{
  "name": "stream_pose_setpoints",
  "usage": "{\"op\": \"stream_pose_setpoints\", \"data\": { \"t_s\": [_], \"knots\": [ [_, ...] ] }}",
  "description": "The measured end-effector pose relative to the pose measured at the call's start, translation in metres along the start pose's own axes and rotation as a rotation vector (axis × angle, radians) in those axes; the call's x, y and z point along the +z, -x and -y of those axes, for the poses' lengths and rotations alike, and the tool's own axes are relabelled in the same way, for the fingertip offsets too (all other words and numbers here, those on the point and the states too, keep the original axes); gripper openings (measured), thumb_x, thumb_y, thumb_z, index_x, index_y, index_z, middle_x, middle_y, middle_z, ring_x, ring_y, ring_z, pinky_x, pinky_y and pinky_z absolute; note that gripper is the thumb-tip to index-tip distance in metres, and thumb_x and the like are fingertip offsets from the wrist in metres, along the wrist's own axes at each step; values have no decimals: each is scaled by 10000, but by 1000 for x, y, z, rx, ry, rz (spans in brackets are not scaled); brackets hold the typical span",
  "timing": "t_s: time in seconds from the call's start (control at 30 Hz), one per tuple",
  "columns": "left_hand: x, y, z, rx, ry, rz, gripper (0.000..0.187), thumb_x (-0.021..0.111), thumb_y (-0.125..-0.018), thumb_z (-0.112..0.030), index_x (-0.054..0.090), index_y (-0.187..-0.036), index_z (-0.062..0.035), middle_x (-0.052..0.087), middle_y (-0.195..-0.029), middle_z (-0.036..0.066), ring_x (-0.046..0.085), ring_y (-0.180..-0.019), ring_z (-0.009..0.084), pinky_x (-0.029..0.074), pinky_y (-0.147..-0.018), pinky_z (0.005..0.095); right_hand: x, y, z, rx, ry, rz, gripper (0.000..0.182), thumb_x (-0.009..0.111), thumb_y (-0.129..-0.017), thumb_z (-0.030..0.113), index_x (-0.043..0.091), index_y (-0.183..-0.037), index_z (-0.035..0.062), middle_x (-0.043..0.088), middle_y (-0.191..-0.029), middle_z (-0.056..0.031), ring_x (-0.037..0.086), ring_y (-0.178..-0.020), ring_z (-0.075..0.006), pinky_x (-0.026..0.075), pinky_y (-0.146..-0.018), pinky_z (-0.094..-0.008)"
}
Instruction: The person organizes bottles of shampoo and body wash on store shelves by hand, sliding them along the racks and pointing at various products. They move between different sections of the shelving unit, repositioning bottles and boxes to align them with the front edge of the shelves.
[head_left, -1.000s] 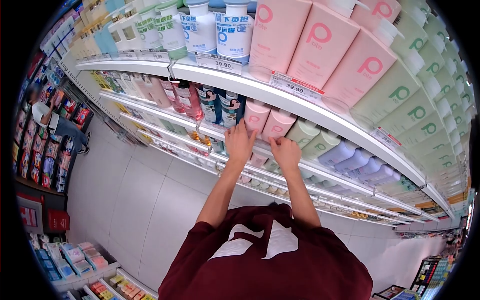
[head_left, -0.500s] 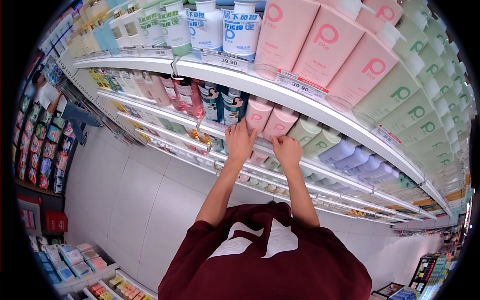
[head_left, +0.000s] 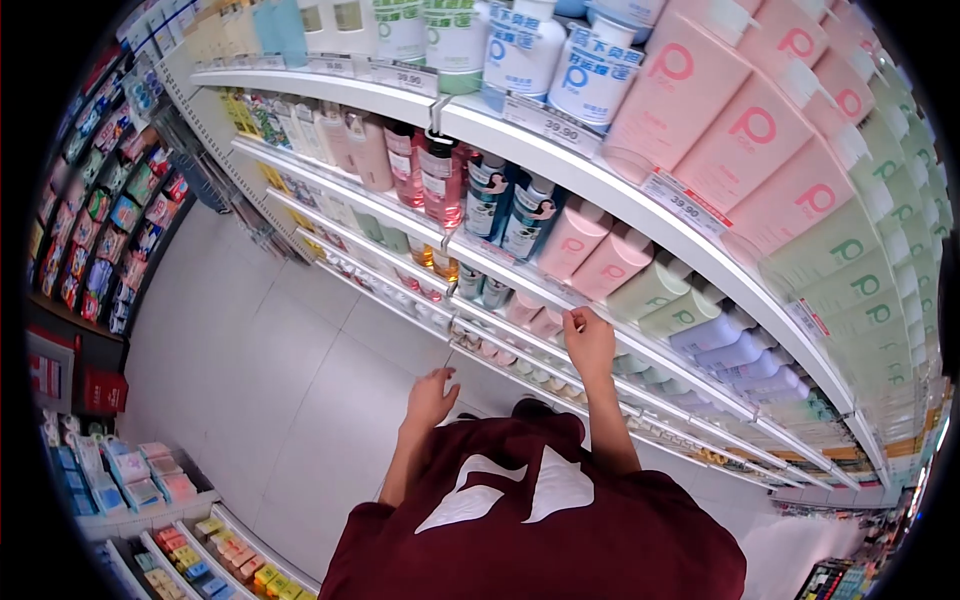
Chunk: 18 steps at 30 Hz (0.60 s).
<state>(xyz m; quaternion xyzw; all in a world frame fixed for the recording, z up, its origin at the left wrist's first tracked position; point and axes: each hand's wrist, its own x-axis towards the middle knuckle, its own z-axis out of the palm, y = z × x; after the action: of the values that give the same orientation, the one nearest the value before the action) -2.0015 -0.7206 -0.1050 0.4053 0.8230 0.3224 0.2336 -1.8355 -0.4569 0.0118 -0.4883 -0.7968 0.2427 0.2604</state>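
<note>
My left hand (head_left: 432, 396) hangs over the floor in front of the shelves, fingers loosely bent and apart, holding nothing. My right hand (head_left: 589, 342) is closed, its fingertips curled together beside the front edge of the second shelf (head_left: 600, 318); I see nothing in it. Just beyond it stand two pink pump bottles (head_left: 613, 262), side by side and upright. To their right are pale green bottles (head_left: 680, 312) and lilac bottles (head_left: 735, 345). Dark blue bottles with printed labels (head_left: 528, 218) stand to their left, followed by pink-red bottles (head_left: 441, 180).
Above, the white top shelf (head_left: 560, 160) juts out, carrying large pink bottles (head_left: 690, 80) and price tags. Lower shelves with more bottles run below. Grey tiled floor (head_left: 300, 350) lies at left. A low display with small boxes (head_left: 245, 560) stands behind at lower left.
My left hand has drawn back from the pink bottles, down toward my body. My right hand has moved slightly down, off the pink bottles. The view has shifted, so the shelves appear farther right.
</note>
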Motion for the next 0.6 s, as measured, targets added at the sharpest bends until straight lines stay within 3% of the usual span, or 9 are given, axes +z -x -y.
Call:
{"op": "stream_pose_setpoints", "data": {
  "t_s": [0.1, 0.17, 0.2, 0.3, 0.6],
  "knots": [
    [-7, 37, 18, -192, 59, 35, 408, 688, -917, -261, 648, -1266, -52, 719, -1132, 153, 700, -976, 322, 555, -850, 439, 18, 4, 1, -24, -85, 98, 216, 724, -896, 286, 738, -860, 74, 717, -711, -104, 688, -626, -320, 528, -604, -442],
    [-11, 51, 27, -246, 57, -7, 410, 690, -917, -260, 646, -1270, -55, 721, -1133, 145, 701, -973, 319, 555, -846, 436, 29, 3, 1, -67, -160, 154, 197, 734, -895, 233, 736, -864, 38, 717, -719, -112, 664, -576, -247, 515, -579, -387],
    [-16, 56, 29, -285, 49, -43, 413, 692, -916, -259, 644, -1274, -59, 723, -1134, 137, 701, -970, 316, 556, -843, 434, 34, 0, 3, -75, -163, 169, 197, 734, -895, 233, 736, -864, 38, 717, -719, -112, 664, -576, -247, 515, -579, -387],
    [-29, 62, 29, -338, 87, -112, 417, 691, -919, -251, 638, -1283, -54, 721, -1133, 146, 702, -968, 318, 555, -843, 429, 46, -14, 17, -51, -360, 262, 164, 711, -920, 148, 737, -924, -13, 703, -702, -84, 588, -542, -107, 464, -535, -283],
    [-73, 42, 53, -374, 129, -203, 406, 687, -923, -239, 635, -1283, -58, 716, -1154, 171, 708, -992, 338, 552, -867, 443, 100, -58, 93, -120, -635, 309, 116, 688, -958, 121, 723, -983, 13, 646, -714, -13, 521, -587, -42, 419, -539, -229]
  ]
}}
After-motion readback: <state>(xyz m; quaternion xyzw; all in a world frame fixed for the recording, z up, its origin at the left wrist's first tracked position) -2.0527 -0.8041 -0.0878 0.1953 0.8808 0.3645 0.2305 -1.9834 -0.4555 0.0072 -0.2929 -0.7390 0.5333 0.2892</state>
